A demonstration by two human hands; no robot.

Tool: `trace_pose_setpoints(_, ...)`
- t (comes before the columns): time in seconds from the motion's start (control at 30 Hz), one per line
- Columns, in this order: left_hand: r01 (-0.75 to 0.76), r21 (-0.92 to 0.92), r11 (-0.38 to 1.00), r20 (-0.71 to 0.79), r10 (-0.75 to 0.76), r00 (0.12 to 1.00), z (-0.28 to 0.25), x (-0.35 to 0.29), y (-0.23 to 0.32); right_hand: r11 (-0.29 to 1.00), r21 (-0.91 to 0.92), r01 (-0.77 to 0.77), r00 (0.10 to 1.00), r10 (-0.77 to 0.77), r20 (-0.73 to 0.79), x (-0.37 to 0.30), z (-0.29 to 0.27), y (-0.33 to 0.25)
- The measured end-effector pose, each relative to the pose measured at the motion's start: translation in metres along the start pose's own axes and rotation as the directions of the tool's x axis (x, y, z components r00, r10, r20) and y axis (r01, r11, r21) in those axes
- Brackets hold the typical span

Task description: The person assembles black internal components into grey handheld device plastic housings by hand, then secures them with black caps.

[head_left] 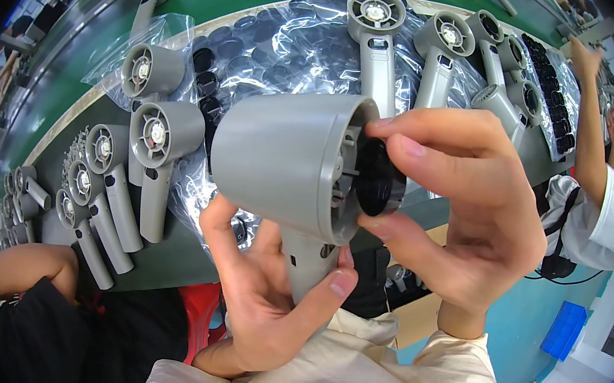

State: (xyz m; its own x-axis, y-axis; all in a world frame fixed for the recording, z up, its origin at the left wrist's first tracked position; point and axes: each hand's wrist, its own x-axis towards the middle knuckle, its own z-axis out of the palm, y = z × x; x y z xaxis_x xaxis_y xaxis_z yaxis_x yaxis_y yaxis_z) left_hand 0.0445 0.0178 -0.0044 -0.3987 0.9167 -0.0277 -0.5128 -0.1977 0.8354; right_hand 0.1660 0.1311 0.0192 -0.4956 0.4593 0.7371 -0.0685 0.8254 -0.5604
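Note:
A grey handheld fan [277, 158] is held up close in front of me, its round open end turned to the right. My left hand [273, 300] is closed round its handle from below. Between the thumb and fingers of my right hand [463, 200] is a round, glossy black cap [381, 178]. The cap stands on edge at the fan's open end, tilted against the opening. Inside the rim, spokes and a bit of red wire show. Whether the cap touches the spokes I cannot tell.
Several more grey fans lie on the dark table [187, 261] to the left and at the back. Clear plastic bags [284, 54] of black caps spread behind the held fan. Co-workers sit on both sides, with an arm [593, 139] at right. A blue crate [564, 331] stands on the floor.

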Motion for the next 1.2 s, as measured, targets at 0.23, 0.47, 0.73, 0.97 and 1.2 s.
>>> trace_pose_setpoints(0.23, 0.017, -0.020, 1.000, 0.208, -0.012, 0.978, -0.011, 0.002, 0.000, 0.985, -0.149, -0.087, 0.995, 0.093, 0.034, 0.008, -0.002, -0.015)
trace_pose_setpoints(0.47, 0.038, -0.002, 0.999, 0.228, -0.037, 0.973, -0.015, 0.002, -0.004, 0.975, -0.218, -0.051, 0.998, 0.057, 0.020, 0.013, 0.001, -0.015)
trace_pose_setpoints(0.73, 0.083, -0.030, 0.996, 0.213, -0.075, 0.974, -0.018, 0.005, -0.004, 0.972, -0.177, -0.152, 0.988, 0.152, -0.010, 0.013, 0.010, -0.016)
trace_pose_setpoints(0.97, 0.092, 0.051, 0.994, 0.169, -0.100, 0.980, -0.020, 0.012, -0.009, 0.959, -0.183, -0.218, 0.973, 0.228, 0.040, 0.013, 0.009, -0.004)
trace_pose_setpoints(1.2, 0.231, -0.216, 0.949, 0.217, -0.184, 0.959, -0.018, 0.017, -0.012, 0.965, -0.137, -0.223, 0.970, 0.234, 0.067, 0.009, 0.012, 0.003)
